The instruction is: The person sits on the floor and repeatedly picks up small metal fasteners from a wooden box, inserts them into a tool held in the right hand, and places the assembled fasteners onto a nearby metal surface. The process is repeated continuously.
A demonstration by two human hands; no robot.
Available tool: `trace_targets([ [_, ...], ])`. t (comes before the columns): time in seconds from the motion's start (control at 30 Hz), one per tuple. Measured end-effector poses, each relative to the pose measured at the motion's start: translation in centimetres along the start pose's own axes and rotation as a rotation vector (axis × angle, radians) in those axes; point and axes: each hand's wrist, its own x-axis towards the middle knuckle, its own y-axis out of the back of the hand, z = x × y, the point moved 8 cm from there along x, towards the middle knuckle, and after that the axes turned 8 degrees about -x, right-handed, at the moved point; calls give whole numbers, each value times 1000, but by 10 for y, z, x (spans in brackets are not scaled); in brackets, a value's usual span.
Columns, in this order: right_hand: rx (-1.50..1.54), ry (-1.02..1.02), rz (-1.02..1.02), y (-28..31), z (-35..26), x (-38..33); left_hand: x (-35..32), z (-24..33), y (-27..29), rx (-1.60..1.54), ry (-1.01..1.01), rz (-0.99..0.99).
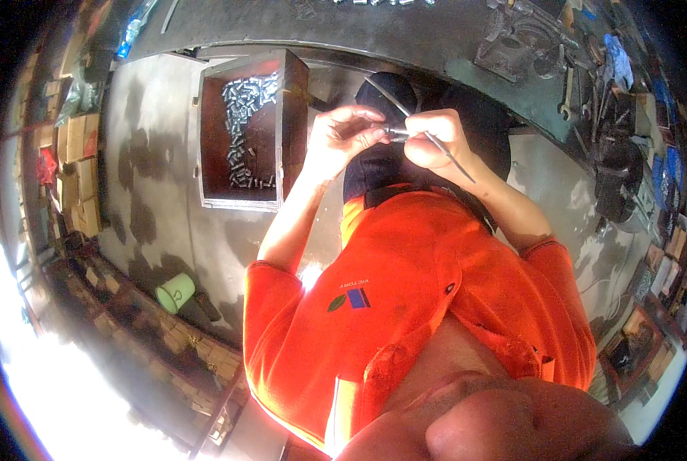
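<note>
My left hand (347, 138) is closed in a pinch, thumb against fingers, at one end of a small dark metal part (395, 134). Close against the part's other end is my right hand (435, 138), its fingers curled round a long thin dark rod (454, 163). The rod slants from upper left to lower right across that hand and sticks out on both sides. Both hands meet above my dark-trousered lap, near the bench edge. Fingers hide much of the small part, so its exact kind is unclear.
Left of my hands, an open drawer-like box (280, 131) holds many small shiny metal pieces (243, 107). Ahead runs a dark workbench (282, 23), with a wrench (568, 96) at its right. A pale green bucket (176, 293) lies on the floor; cartons (82, 184) line the left.
</note>
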Motion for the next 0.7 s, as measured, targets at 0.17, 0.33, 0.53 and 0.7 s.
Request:
trace_targets([
  [0.17,30,-75,81,-3,14,-4,1,-12,-13,-209,110,-61],
  [0.33,117,-182,128,7,28,-16,6,7,18,478,-32,174],
  [0.53,286,25,-89,12,-29,-19,7,21,31,956,-283,241],
  [0.7,261,45,-114,8,-37,-22,7,24,28,1023,-346,245],
])
